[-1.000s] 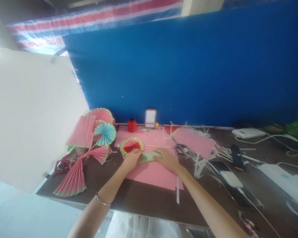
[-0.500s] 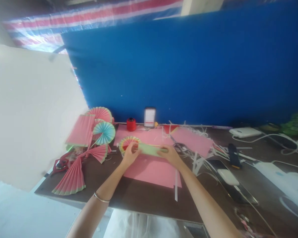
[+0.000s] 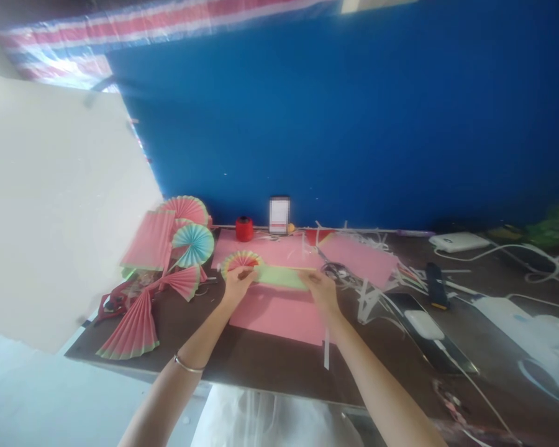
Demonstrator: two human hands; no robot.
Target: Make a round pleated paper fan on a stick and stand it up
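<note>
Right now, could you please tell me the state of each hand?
Left hand: closed on the left end of the green paper strip.
Right hand: closed on its right end.

I log: red thread spool (image 3: 244, 228), scissors (image 3: 334, 269), pink paper fans (image 3: 130, 323), turquoise fan (image 3: 193, 244), white power bank (image 3: 459, 241), blue backdrop (image 3: 354, 124).

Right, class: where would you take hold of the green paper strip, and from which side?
Probably at its two short ends, coming in from left and right. The green paper strip is long and narrow, stretched crosswise over the pink sheet, so a middle grip might bend it. The left hand and right hand hold it at those ends.
</note>
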